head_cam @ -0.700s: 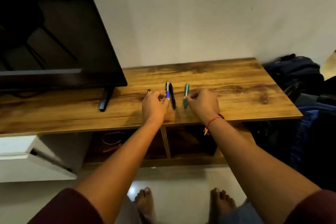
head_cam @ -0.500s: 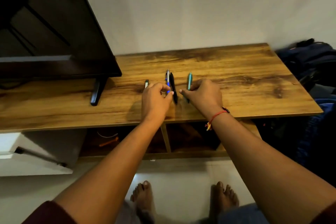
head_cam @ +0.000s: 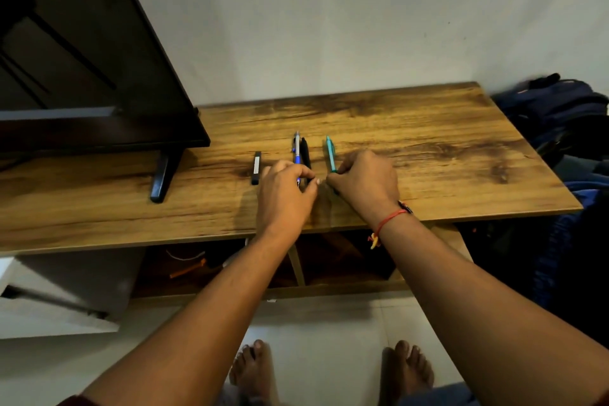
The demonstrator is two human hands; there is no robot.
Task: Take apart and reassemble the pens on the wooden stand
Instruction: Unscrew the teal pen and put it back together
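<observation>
Three pens lie side by side on the wooden stand [head_cam: 412, 142], pointing away from me: a blue and silver pen [head_cam: 297, 149], a black pen [head_cam: 305, 152] touching it, and a teal pen [head_cam: 330, 153] a little to the right. My left hand [head_cam: 284, 196] pinches thumb and forefinger at the blue pen's near end, and the black pen's near end is hidden under the thumb. With curled fingers, my right hand [head_cam: 366, 182] closes on the teal pen's near end. The two hands nearly touch at the fingertips. All pens rest on the wood.
A short black piece with a white strip [head_cam: 256, 167] lies left of the pens. A dark television [head_cam: 82, 82] stands on its foot [head_cam: 161, 180] at the left. Dark bags [head_cam: 560, 115] sit beyond the stand's right edge. Open shelves [head_cam: 204, 267] lie below, with my bare feet on the floor.
My two hands have drawn closer together until their fingertips almost meet. The pens stay in their places on the wood. My head has shifted, so the view changed.
</observation>
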